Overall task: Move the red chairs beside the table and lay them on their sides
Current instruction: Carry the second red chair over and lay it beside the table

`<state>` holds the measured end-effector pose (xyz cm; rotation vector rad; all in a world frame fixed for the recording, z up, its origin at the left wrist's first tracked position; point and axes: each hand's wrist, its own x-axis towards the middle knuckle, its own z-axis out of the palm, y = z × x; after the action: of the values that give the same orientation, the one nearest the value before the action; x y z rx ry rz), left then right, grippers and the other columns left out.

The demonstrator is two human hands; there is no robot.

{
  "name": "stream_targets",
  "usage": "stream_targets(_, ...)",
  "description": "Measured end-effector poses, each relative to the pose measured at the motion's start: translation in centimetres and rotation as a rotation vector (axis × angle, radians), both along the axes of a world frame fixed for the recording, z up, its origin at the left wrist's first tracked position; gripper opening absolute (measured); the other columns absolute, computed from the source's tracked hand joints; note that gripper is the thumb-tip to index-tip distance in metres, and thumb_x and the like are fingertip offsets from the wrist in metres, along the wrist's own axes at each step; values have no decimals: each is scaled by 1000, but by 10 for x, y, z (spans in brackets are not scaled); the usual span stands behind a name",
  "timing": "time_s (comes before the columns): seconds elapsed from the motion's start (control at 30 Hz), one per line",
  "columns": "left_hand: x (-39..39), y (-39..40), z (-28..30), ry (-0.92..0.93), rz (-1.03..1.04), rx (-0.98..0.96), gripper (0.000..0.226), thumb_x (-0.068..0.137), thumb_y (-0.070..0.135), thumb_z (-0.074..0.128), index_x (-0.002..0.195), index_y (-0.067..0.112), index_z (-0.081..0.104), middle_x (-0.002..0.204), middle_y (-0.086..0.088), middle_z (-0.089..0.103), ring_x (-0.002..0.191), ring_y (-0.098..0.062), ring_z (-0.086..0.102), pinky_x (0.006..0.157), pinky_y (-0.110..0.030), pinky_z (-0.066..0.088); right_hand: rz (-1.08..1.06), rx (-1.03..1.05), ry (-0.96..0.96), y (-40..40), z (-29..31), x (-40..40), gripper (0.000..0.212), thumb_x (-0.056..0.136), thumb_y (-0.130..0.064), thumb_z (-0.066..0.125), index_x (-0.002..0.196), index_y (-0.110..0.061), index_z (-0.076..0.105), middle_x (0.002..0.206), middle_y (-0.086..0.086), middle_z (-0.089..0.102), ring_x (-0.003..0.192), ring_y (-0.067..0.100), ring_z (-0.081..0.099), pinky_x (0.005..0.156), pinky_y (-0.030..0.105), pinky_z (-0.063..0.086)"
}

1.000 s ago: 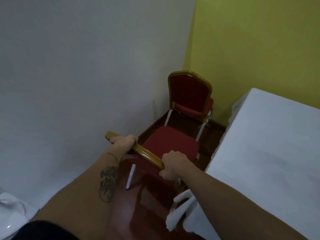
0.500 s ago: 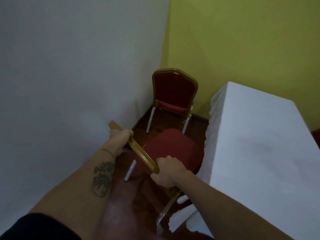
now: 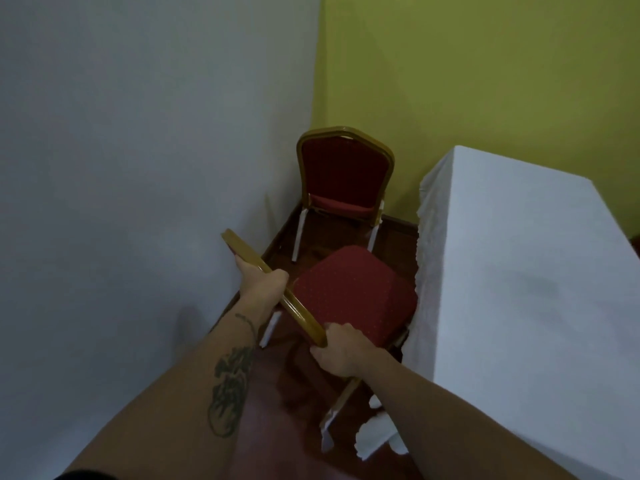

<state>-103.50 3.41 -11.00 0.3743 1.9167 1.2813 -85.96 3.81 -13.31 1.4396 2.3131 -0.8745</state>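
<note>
A red chair with a gold frame (image 3: pixel 353 296) stands just in front of me, its seat pressed against the white tablecloth. My left hand (image 3: pixel 261 284) grips the top rail of its backrest near the wall. My right hand (image 3: pixel 341 349) grips the same rail at its near corner. The chair is turned at an angle, with its white-tipped legs showing below. A second red chair (image 3: pixel 343 178) stands upright in the far corner, facing me, touched by neither hand.
A table under a white cloth (image 3: pixel 526 289) fills the right side. A white wall (image 3: pixel 138 168) closes the left, a yellow-green wall (image 3: pixel 485 71) the back. A narrow strip of dark red floor (image 3: pixel 270 427) runs between wall and table.
The held chair has swung right, so its seat now meets the tablecloth. My view has shifted left, and more of the table shows. Both hands kept their grip on the rail.
</note>
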Motion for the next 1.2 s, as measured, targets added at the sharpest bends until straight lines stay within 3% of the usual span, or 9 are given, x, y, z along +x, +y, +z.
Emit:
stream_targets(0.07,-8,6,1,10,-12,1,101,84,6,63,156,35,-1,118,-12,56,89,-32,66,63,-39,59,-11,-28,35,7,-4,-5,45,89,-48,56,117,-15,65,116,13,66,106,36,66,93,44,56)
stream_targets(0.2,-25,22,2,-2,-38,5,96,78,7,64,151,38,9,118,-14,56,94,-36,67,77,-54,61,29,-75,23,25,-2,-23,46,88,-46,58,118,-11,63,120,14,62,108,36,63,95,44,55)
stream_targets(0.4,-50,44,1,-42,-97,4,89,85,1,62,151,34,12,118,-15,57,95,-36,67,70,-48,59,27,-83,23,41,-3,-46,48,90,-40,59,126,-8,61,126,15,64,113,36,63,92,38,53)
stream_targets(0.5,-64,54,0,-40,-146,-16,87,82,1,63,149,33,16,119,-15,57,98,-36,65,70,-47,59,-16,-79,20,41,-2,-59,57,91,-40,58,138,-8,52,134,18,58,121,39,58,97,38,49)
stream_targets(0.6,-83,65,-3,-22,-206,-23,86,77,9,64,145,35,20,118,-14,59,98,-36,66,80,-55,60,-42,-104,28,42,-2,-76,77,91,-41,56,157,-12,30,140,20,54,125,41,55,103,42,48)
stream_targets(0.7,-106,81,-2,-8,-302,-38,81,72,12,65,140,33,26,118,-13,60,98,-36,67,80,-57,59,-100,-109,51,44,0,-98,81,89,-40,55,160,-17,23,137,20,56,121,41,58,100,43,48)
stream_targets(0.9,-139,106,1,18,-465,-25,63,86,1,61,137,21,31,111,-15,60,86,-31,67,60,-40,56,-262,-103,55,44,9,-139,77,91,-37,56,160,-18,27,142,19,54,123,41,58,101,44,50)
stream_targets(1.1,-155,126,-5,-17,-600,-45,69,78,7,65,138,19,33,118,-17,61,99,-38,67,81,-56,60,-374,-66,54,33,14,-161,73,96,-34,56,160,-14,28,149,21,49,133,42,50,109,45,43)
stream_targets(1.2,-160,146,-16,-4,-670,-50,75,64,16,70,133,18,41,118,-17,66,99,-38,69,82,-56,60,-421,-73,44,34,13,-166,73,96,-36,56,159,-13,29,148,22,49,133,44,50,110,47,43)
